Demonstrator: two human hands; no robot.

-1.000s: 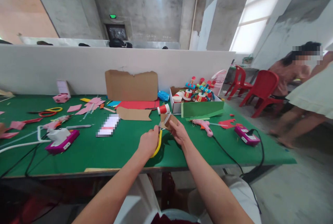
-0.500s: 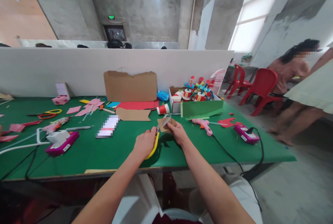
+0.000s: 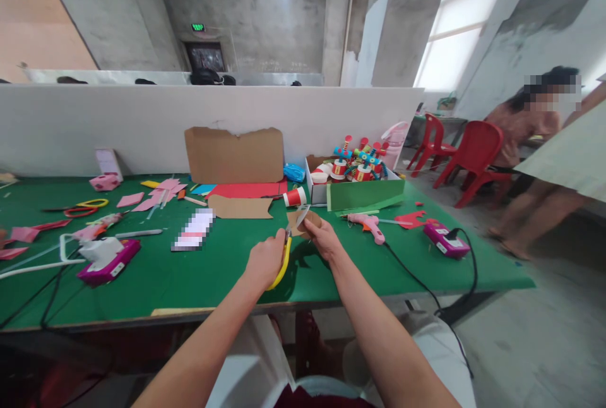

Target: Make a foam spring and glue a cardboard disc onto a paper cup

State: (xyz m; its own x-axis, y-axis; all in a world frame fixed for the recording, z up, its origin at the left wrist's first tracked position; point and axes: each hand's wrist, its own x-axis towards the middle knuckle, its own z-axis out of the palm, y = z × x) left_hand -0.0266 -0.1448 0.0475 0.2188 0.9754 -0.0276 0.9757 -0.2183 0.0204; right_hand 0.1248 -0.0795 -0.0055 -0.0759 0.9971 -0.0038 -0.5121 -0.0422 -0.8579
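My left hand (image 3: 266, 261) is closed around the yellow handle of a pair of scissors (image 3: 284, 269), whose blades point away from me. The blades meet a small piece of brown cardboard (image 3: 295, 226). My right hand (image 3: 322, 237) pinches that cardboard between thumb and fingers, just above the green tabletop (image 3: 213, 285). Part of its outline is hidden behind the blades and fingers. Beyond the hands, a red and white paper cup (image 3: 295, 197) lies on its side. A torn cardboard strip (image 3: 241, 207) lies to its left.
A box (image 3: 318, 192) of cup figures stands at the back. On the right are a pink glue gun (image 3: 372, 226), red paper scraps (image 3: 411, 219) and a purple power strip (image 3: 445, 240). A phone (image 3: 193, 230), pink paper (image 3: 161, 194) and another power strip (image 3: 110, 261) lie left.
The scissor blades have come closer together at the cardboard. Both hands keep their grips, and the whole view has shifted slightly.
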